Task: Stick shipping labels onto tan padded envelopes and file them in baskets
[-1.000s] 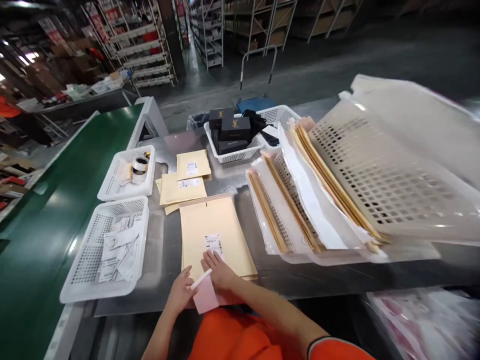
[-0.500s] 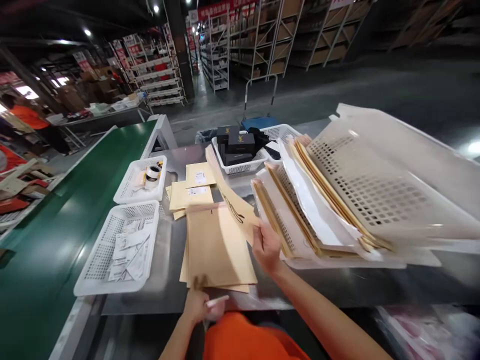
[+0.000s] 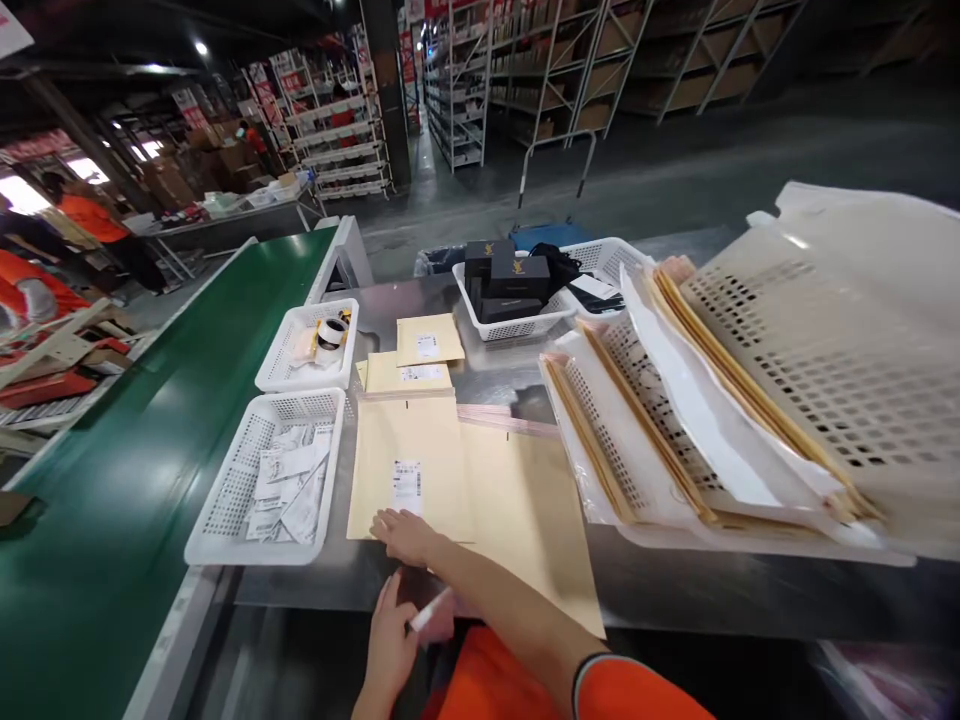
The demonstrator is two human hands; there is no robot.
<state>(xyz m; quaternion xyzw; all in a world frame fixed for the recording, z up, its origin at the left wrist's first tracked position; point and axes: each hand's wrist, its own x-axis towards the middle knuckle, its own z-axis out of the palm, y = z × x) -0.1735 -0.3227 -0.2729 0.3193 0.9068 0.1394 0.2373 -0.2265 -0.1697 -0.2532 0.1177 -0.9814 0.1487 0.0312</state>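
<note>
My right hand (image 3: 405,535) lies with its fingers spread on a tan padded envelope (image 3: 427,435), at the lower edge of a white printed label (image 3: 407,487) stuck on it. Another blank tan envelope (image 3: 525,500) lies partly beneath, to the right. Close to the table's front edge, my left hand (image 3: 391,635) is below the right one, thumb and forefinger raised. A pale strip (image 3: 431,608), white along its edge and pinkish below, sits against it; its lower fingers seem closed on this strip, whose kind I cannot make out.
Labelled envelopes (image 3: 429,340) lie farther back. At left are a basket of paper slips (image 3: 202,520) and a basket with tape (image 3: 281,350), beside a green conveyor (image 3: 150,400). Black boxes (image 3: 517,275) fill a rear basket. Upright envelopes crowd a large white basket (image 3: 795,330) at right.
My right hand has let go of the raised envelope and moved left onto a labelled envelope. That envelope now lies left of the blank ones. The view has shifted left.
</note>
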